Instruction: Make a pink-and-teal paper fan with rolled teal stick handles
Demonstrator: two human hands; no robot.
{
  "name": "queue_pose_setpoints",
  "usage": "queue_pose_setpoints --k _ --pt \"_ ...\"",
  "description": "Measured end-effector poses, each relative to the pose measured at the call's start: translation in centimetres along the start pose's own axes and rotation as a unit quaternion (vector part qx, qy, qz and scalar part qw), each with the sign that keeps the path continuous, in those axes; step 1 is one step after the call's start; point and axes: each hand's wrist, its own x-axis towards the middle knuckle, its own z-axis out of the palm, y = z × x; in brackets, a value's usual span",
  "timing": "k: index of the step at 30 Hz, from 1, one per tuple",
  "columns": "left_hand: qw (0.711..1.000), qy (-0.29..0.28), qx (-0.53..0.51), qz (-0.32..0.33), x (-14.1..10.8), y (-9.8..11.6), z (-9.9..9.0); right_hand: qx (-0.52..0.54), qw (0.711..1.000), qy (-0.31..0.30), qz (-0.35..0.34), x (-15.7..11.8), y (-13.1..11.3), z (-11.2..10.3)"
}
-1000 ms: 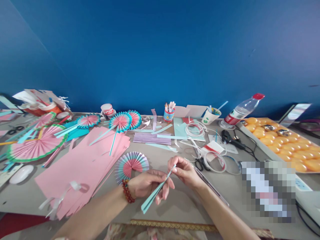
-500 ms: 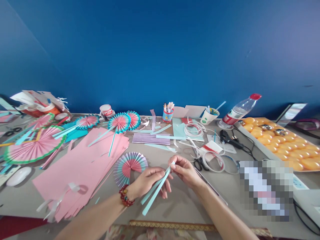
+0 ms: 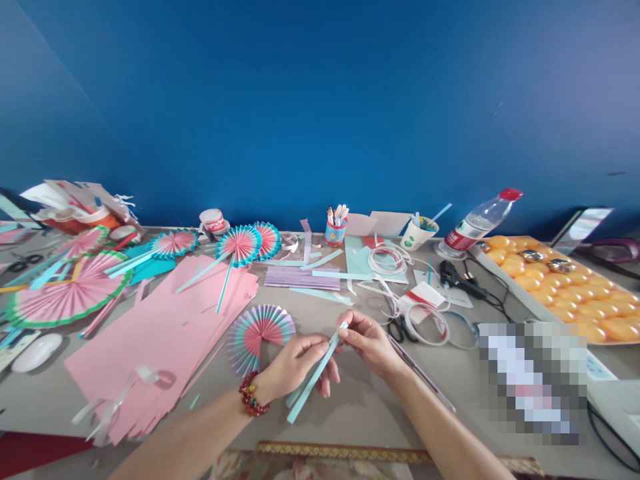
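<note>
Between my two hands is a pale mint paper strip (image 3: 314, 387), doubled so that its two legs hang down toward the table's front. My left hand (image 3: 300, 363), with a red bead bracelet at the wrist, pinches the strip below its top end. The fingertips of my right hand (image 3: 367, 340) grip the folded top end. Just left of my hands, a pleated paper fan (image 3: 261, 333) in purple, mint and pink lies on the table. Behind my hands is a purple pleated paper (image 3: 301, 277) with mint strips around it.
Pink paper sheets (image 3: 155, 340) lie to the left, finished fans (image 3: 239, 245) behind them. At right are black scissors (image 3: 399, 329), coiled white bands (image 3: 427, 323), a glue gun (image 3: 463, 280), a bottle (image 3: 475, 227) and a tray of orange pieces (image 3: 565, 283). A pen cup (image 3: 335, 231) stands by the wall.
The strip's two hanging legs have come closer together, one now mostly behind the other. My hands have barely shifted.
</note>
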Motion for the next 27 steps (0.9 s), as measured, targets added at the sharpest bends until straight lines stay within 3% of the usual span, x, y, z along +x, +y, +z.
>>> queue_pose_setpoints --k 27 --pt "0.999 0.04 0.027 0.018 0.25 -0.52 0.07 -0.049 0.999 0.023 -0.002 0.35 0.68 -0.53"
